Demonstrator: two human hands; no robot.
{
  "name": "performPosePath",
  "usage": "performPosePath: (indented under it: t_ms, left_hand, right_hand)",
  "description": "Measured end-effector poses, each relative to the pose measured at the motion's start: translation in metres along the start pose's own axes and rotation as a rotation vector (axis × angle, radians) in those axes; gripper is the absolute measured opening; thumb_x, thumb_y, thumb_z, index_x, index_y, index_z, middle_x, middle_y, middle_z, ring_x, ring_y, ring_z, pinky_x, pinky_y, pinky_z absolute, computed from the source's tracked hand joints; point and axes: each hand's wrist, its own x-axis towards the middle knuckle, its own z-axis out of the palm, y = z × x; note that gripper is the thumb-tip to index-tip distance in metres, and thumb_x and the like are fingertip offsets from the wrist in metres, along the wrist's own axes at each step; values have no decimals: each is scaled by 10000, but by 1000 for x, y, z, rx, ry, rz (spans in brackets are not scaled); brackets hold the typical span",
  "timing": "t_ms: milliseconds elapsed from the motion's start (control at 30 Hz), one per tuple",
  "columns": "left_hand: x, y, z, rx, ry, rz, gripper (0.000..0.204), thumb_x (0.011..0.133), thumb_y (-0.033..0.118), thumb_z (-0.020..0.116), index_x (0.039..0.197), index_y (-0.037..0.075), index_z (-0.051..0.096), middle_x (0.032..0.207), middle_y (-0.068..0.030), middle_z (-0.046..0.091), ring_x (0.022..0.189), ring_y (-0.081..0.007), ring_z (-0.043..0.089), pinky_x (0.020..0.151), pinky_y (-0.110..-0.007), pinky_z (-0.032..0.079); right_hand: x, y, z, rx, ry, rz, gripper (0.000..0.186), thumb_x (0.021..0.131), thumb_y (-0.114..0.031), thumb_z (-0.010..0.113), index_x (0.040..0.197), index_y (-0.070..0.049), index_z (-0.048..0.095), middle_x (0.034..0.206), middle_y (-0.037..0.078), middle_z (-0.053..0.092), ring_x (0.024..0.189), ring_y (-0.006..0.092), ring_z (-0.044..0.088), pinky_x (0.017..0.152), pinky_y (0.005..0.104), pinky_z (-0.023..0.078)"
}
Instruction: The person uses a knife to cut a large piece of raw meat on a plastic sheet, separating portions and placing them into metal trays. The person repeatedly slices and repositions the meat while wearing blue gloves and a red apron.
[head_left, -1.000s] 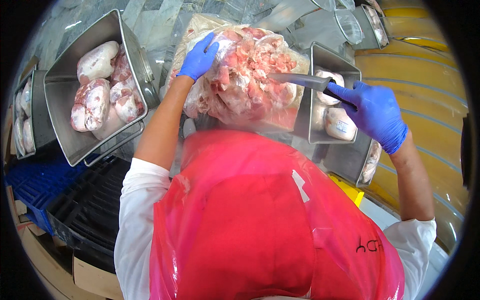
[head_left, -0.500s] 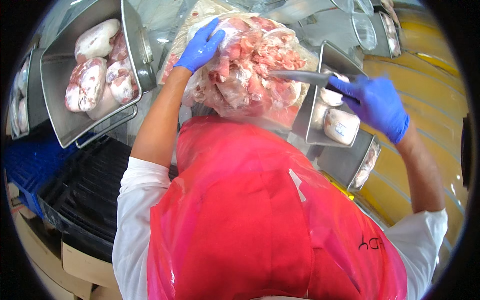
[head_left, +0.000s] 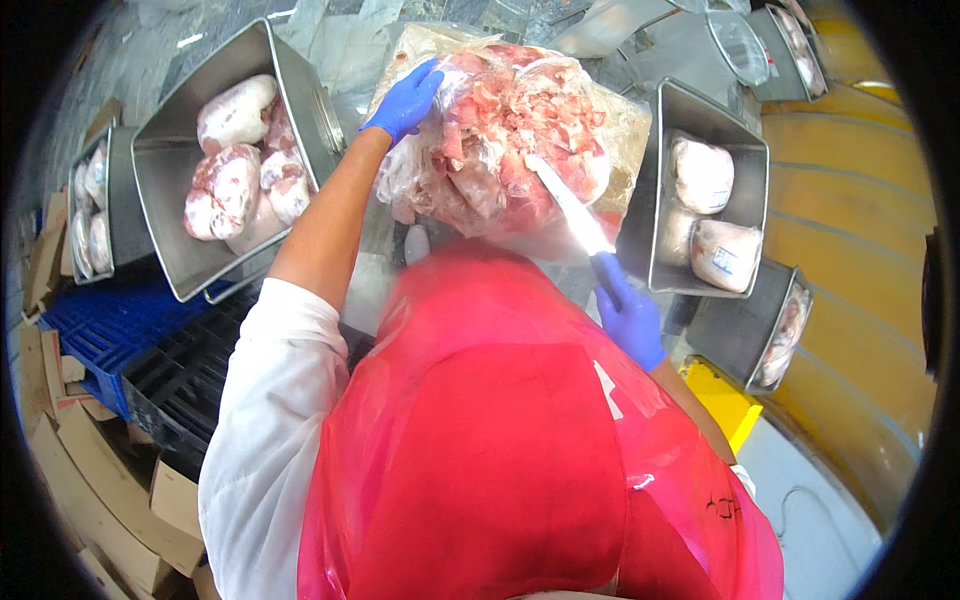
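Steel tray (head_left: pixel 160 170) of wrapped meat at left, second tray (head_left: pixel 752 165) of wrapped cuts at right, red apron (head_left: pixel 500 440), blue pallet (head_left: pixel 95 330), black crates (head_left: pixel 190 390), cardboard (head_left: pixel 90 500), yellow block (head_left: pixel 720 400).

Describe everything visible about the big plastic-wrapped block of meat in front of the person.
The large block of pink and red meat pieces in clear plastic wrap lies on the work surface between two steel trays, straight ahead of the person's red apron. It looks lumpy and tightly packed, with pale fat among red chunks. The plastic is crinkled and glossy, bunched loosely at the near left edge. The left hand in a blue glove rests on its far left corner. The long knife blade, held by the blue-gloved right hand, lies against its near right side.
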Motion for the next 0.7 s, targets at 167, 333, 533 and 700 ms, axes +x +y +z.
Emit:
performPosePath:
  t_ms: [167,333,533,700]
  left_hand:
    - [12,-5,-8,42,-56,7,690,1030,544,506,1621,215,371,1636,-99,408,1388,-379,510,906,-592,575]
    - [20,-7,-9,79,-32,40,682,1015,539,515,1596,193,423,1509,-141,554,1288,-364,597,872,-530,593]
    - [18,-9,-2,73,-36,23,687,1009,549,512,1593,196,427,1479,-157,577,1265,-376,611,840,-547,604]
    - [11,-2,-12,101,-80,10,705,1007,566,500,1615,228,381,1552,-148,505,1320,-409,565,885,-598,588]
  right_hand:
    - [21,-5,-28,385,-110,66,525,985,-183,689,1494,-147,564,1220,210,736,1088,250,744,919,381,568]
    - [41,-14,-57,593,-266,205,477,984,-136,679,1454,-107,607,1264,155,741,1065,124,675,949,318,531]
    - [-16,-9,43,-112,57,74,572,962,-231,681,1516,-254,538,911,216,727,762,415,712,715,492,578]
    - [-24,7,80,-200,153,69,629,964,-256,681,1554,-304,472,848,214,707,716,427,694,665,525,563]
